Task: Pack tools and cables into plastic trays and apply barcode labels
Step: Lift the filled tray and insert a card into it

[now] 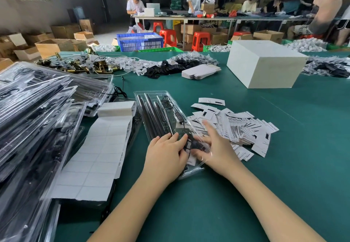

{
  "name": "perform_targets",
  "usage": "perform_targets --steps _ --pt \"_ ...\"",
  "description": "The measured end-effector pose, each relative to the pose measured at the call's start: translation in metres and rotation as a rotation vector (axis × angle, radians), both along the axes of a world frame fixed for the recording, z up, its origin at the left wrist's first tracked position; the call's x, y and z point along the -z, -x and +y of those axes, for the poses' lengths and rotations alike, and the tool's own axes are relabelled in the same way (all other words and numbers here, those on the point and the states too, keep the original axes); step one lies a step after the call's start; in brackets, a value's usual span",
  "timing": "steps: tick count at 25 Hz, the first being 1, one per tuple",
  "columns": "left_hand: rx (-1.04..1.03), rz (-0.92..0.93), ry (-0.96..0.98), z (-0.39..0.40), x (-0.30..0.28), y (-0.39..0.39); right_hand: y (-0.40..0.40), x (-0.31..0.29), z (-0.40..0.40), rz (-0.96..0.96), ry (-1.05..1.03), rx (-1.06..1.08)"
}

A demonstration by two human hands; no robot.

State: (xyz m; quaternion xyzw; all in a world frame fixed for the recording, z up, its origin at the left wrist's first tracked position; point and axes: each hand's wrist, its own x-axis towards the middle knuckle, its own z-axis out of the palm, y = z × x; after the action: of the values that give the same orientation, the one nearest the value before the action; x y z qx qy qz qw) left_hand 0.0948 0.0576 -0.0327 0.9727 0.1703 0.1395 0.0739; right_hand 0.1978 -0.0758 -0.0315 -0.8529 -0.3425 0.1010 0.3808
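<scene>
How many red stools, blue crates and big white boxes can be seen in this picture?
Red stools: 3
Blue crates: 1
Big white boxes: 1
Total: 5

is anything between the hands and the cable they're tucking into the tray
Nothing visible. The left hand and right hand are both already on the black cable at the near end of the clear tray, with fingers pressing it in.
</scene>
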Motion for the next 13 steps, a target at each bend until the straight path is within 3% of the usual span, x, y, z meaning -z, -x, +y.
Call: perform_targets --steps 4,8,13 --pt "0.025 0.061 -0.069 0.002 0.0 -0.001 -0.008 0.0 -0.004 0.052 0.083 -0.073" --pt "0.056 0.032 -0.07 0.001 0.001 0.001 -0.015 -0.016 -0.019 0.228 0.043 -0.289" --pt "0.052 0.015 -0.013 0.002 0.003 0.002 -0.015 -0.036 -0.031 0.073 0.188 -0.203"
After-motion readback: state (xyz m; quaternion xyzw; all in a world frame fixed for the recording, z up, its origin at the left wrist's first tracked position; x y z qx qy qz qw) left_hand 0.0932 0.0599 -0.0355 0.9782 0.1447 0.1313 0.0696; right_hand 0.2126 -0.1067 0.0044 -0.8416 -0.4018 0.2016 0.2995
